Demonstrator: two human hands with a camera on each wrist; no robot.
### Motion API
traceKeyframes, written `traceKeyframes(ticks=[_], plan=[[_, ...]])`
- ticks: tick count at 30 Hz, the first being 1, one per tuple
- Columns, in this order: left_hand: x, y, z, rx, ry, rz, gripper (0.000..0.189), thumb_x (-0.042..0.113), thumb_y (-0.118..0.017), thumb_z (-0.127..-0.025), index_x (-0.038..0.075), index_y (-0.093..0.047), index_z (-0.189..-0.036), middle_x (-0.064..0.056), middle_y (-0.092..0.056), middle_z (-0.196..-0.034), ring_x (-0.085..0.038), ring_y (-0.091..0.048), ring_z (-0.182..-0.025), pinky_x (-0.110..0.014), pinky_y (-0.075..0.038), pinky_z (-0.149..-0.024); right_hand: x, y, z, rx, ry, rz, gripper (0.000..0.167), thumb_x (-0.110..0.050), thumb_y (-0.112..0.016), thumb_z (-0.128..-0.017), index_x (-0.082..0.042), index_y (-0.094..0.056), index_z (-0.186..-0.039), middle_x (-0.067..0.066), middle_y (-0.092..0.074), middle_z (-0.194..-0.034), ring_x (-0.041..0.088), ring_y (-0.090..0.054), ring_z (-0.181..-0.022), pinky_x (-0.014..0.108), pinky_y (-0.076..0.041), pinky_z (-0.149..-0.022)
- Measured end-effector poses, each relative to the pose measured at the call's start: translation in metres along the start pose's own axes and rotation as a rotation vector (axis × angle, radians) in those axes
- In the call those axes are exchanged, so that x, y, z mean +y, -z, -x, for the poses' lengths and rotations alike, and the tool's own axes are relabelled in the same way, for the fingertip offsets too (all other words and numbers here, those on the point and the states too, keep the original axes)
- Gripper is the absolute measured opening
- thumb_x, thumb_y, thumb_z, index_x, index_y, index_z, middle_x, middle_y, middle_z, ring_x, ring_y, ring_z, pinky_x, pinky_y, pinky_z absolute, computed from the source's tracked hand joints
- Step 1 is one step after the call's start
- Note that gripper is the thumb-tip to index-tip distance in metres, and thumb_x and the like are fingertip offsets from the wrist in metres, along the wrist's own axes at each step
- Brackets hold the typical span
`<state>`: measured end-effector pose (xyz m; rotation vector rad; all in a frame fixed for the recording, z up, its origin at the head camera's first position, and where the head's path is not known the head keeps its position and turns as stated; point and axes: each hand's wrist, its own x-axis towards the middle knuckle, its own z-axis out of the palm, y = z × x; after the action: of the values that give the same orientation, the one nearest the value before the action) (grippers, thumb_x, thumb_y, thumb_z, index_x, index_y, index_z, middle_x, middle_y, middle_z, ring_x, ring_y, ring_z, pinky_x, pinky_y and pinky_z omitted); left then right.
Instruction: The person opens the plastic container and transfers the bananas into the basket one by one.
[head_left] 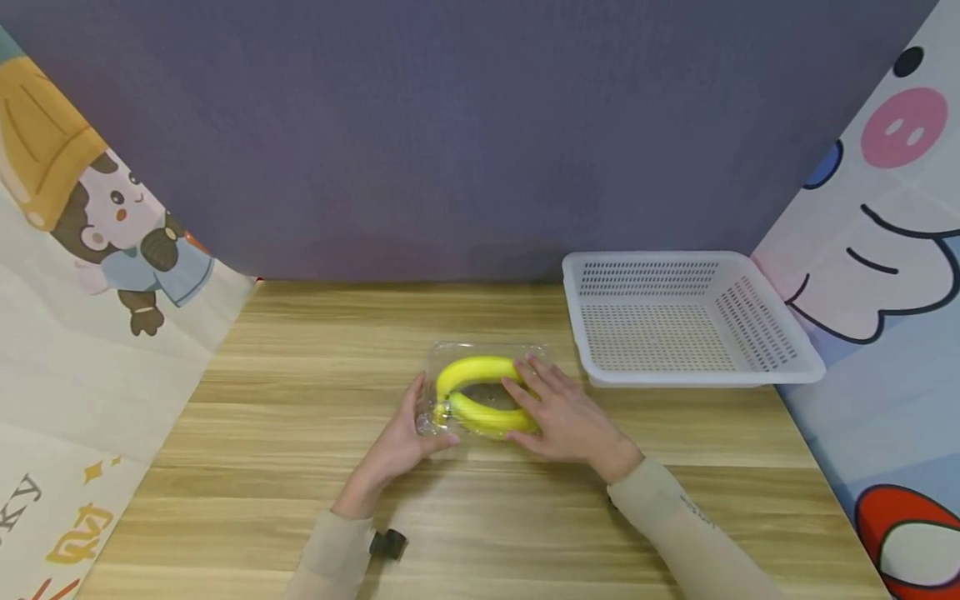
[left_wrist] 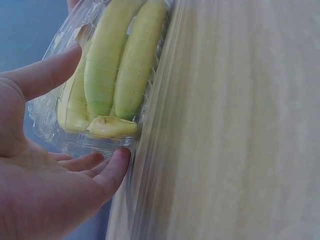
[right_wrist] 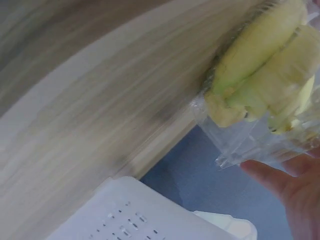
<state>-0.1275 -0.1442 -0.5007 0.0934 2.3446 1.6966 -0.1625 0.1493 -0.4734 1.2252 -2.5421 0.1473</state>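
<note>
A clear plastic clamshell box (head_left: 491,348) lies on the wooden table with yellow bananas (head_left: 480,367) inside. In the left wrist view, the bananas (left_wrist: 102,65) show through the ribbed wall. My left hand (head_left: 400,437) holds the box's left end, thumb at the near corner and fingers along the side. My right hand (head_left: 566,414) rests on the right part of the lid, fingers spread and nearly straight. From the right wrist, its fingers (right_wrist: 270,177) show at the edge of the clear plastic (right_wrist: 225,150).
A white perforated plastic basket (head_left: 697,379) stands at the back right of the table (head_left: 315,375), just beyond my right hand. A grey-purple wall (head_left: 480,142) closes off the back. Cartoon-printed panels (head_left: 82,358) flank the table on both sides.
</note>
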Motion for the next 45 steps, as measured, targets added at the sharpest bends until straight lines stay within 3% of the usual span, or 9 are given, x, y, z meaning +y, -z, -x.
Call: traceKeyframes(ticks=[8,18,30,39,45], plan=[[0.0,0.0,0.001,0.002,-0.014,-0.005,0.12,0.023,-0.089,-0.077,0.016,-0.005,-0.164,-0.018,-0.011,-0.168,-0.042,-0.014,-0.152,-0.06,-0.014,-0.121,0.003,-0.007,0.001,0.062,0.055,0.049,0.078,-0.064,-0.038,-0.101,-0.002,-0.055,-0.144,0.03,-0.047,-0.148,0.05,-0.043,-0.138,0.062,-0.047,-0.103],[-0.002,0.0,0.0,-0.002,-0.01,-0.012,0.12,0.027,-0.088,-0.078,0.018,-0.004,-0.164,-0.018,-0.01,-0.169,-0.043,-0.012,-0.152,-0.061,-0.013,-0.121,0.004,-0.01,0.001,0.079,0.065,0.069,0.078,-0.064,-0.035,-0.102,-0.001,-0.056,-0.143,0.031,-0.049,-0.147,0.05,-0.044,-0.137,0.062,-0.048,-0.103],[-0.003,0.0,-0.002,-0.008,0.003,-0.004,0.12,0.026,-0.087,-0.079,0.017,-0.003,-0.164,-0.018,-0.009,-0.169,-0.042,-0.012,-0.153,-0.06,-0.012,-0.122,0.004,-0.011,0.001,0.113,0.078,0.067,0.078,-0.064,-0.036,-0.101,-0.001,-0.058,-0.142,0.031,-0.05,-0.145,0.05,-0.046,-0.135,0.062,-0.049,-0.101],[-0.002,0.0,-0.001,0.002,0.01,-0.011,0.119,0.023,-0.087,-0.079,0.018,-0.004,-0.164,-0.018,-0.011,-0.168,-0.042,-0.011,-0.153,-0.061,-0.011,-0.121,0.003,-0.009,0.004,0.042,0.047,0.032,0.083,-0.063,-0.059,-0.091,-0.002,-0.053,-0.146,0.03,-0.044,-0.151,0.049,-0.04,-0.14,0.062,-0.044,-0.107],[0.001,0.0,0.0,-0.001,0.025,-0.024,0.119,0.027,-0.087,-0.08,0.019,-0.004,-0.164,-0.02,-0.011,-0.168,-0.044,-0.011,-0.152,-0.065,-0.012,-0.12,0.004,-0.007,0.005,0.017,0.039,0.036,0.082,-0.062,-0.061,-0.092,-0.003,-0.051,-0.148,0.029,-0.04,-0.154,0.047,-0.038,-0.142,0.06,-0.043,-0.109]])
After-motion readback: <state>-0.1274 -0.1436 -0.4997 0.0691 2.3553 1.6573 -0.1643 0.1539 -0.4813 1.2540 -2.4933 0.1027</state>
